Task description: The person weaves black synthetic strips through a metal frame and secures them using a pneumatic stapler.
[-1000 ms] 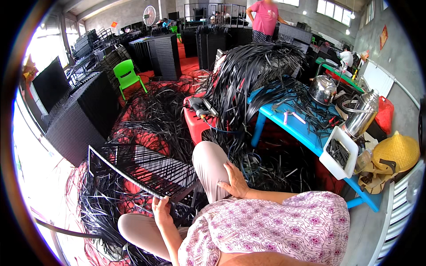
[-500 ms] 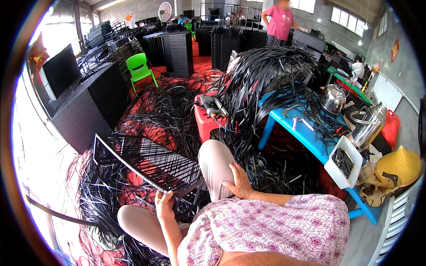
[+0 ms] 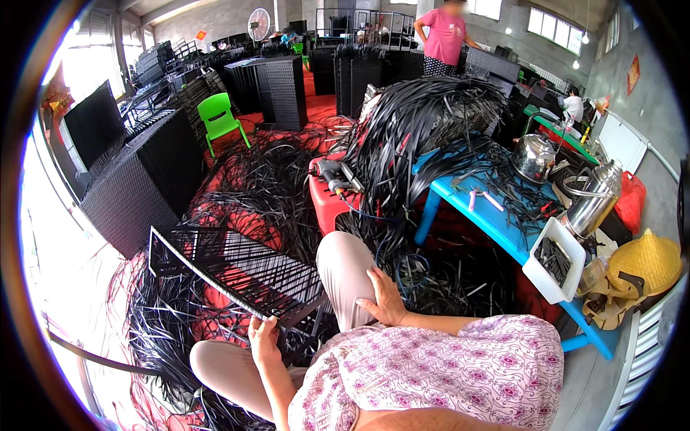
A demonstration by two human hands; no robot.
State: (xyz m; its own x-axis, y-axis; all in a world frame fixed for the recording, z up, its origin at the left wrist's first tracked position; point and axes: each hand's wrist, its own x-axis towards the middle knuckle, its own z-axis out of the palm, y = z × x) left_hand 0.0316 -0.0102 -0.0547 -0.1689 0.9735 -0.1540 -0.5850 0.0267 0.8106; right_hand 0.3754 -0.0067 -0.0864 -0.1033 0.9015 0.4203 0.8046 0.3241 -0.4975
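My left hand [image 3: 265,340] is closed around the near end of the wrapped edge of a partly woven black furniture frame [image 3: 230,267]. Dark strips run across this frame, which tilts beside my left knee over the strewn floor. My right hand [image 3: 386,302] rests on my right knee with its fingers spread, holding nothing. In front of that knee stands a red stool [image 3: 325,206] with a grey power tool [image 3: 332,174], apparently a nail gun or stapler, lying on it with a hose attached.
Loose black strips [image 3: 269,165] cover much of the red floor. A tall heap of strips [image 3: 424,122] spills onto a blue table [image 3: 496,219] holding pink-handled cutters [image 3: 486,199], a kettle [image 3: 533,158] and a white tray [image 3: 535,269]. Further back are a green chair [image 3: 218,115] and a person in pink [image 3: 444,39].
The view has shifted slightly, so the background sits a little further left. Both hands keep their places, the left on the frame's edge and the right on my knee.
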